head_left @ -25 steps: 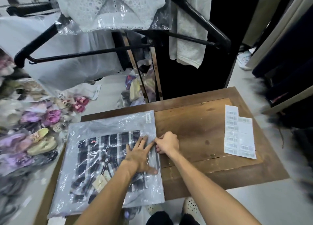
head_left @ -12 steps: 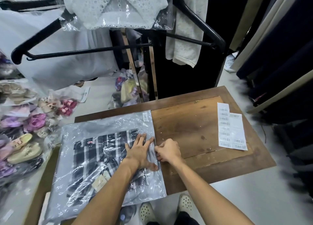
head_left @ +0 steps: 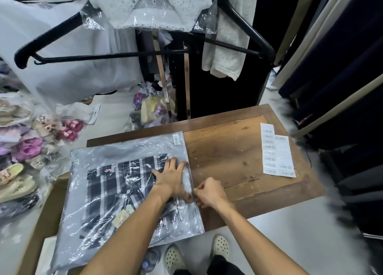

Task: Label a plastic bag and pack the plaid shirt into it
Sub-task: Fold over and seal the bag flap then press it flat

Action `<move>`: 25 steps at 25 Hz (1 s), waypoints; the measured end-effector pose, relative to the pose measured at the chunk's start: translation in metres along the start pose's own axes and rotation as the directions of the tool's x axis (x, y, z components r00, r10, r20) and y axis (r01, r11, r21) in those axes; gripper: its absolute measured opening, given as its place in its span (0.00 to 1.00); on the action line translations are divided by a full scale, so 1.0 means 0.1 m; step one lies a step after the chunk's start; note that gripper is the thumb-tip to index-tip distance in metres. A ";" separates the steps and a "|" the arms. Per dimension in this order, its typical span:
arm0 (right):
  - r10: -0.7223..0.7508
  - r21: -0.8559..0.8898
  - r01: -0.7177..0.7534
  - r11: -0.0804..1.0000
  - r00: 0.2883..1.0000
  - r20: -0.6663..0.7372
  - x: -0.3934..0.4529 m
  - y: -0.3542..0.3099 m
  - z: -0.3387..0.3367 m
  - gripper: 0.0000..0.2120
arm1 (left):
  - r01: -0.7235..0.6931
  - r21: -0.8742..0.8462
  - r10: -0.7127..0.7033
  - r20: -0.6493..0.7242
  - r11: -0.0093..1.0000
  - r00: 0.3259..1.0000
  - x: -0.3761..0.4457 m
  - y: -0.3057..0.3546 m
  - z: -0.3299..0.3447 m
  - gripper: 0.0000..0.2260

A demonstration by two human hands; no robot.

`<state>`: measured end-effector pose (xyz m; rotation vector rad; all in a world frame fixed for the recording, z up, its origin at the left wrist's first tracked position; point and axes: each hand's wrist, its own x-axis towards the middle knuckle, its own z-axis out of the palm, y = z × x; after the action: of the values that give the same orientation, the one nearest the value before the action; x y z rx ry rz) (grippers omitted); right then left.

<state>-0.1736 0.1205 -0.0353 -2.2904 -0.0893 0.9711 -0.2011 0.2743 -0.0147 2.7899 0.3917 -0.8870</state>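
Left hand (head_left: pixel 173 179) flat, fingers spread, pinning bag (head_left: pixel 128 183) over shirt (head_left: pixel 116 189), lower centre. Right hand (head_left: pixel 209 193) pinches bag's right edge. Label (head_left: pixel 176 139) already on. Step: sealing; next, press flap along the edge on desk (head_left: pixel 238 156).

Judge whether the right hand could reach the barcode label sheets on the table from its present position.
Probably yes. The right hand pinches the bag's edge, and only bare table lies between it and the label sheets.
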 end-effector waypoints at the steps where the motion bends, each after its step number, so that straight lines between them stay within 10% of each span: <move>1: -0.007 -0.012 0.007 1.000 1.000 -0.011 0.00 0.01 0.01 0.11 | -0.006 0.004 0.006 0.007 1.000 1.000 0.00 -0.01 -0.02 0.60; 8: -0.019 -0.075 0.009 0.997 0.990 -0.138 0.05 -0.10 -0.07 0.10 | -0.179 0.096 0.195 -0.188 0.979 0.963 -0.28 0.04 0.13 0.40; 12: 0.005 -0.035 -0.010 0.999 0.988 -0.151 0.08 -0.15 -0.15 0.10 | -0.129 0.074 0.127 0.033 0.989 0.991 -0.34 0.02 0.28 0.50; 25: -0.025 -0.143 0.021 0.989 0.999 -0.026 -0.29 0.23 -0.22 0.07 | -0.155 0.067 0.153 0.029 0.986 0.988 -0.26 0.03 0.29 0.51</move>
<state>-0.1839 0.0819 -0.0186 -2.4274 -0.1780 0.9481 -0.2364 0.2593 -0.0226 2.8225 0.1415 -0.9139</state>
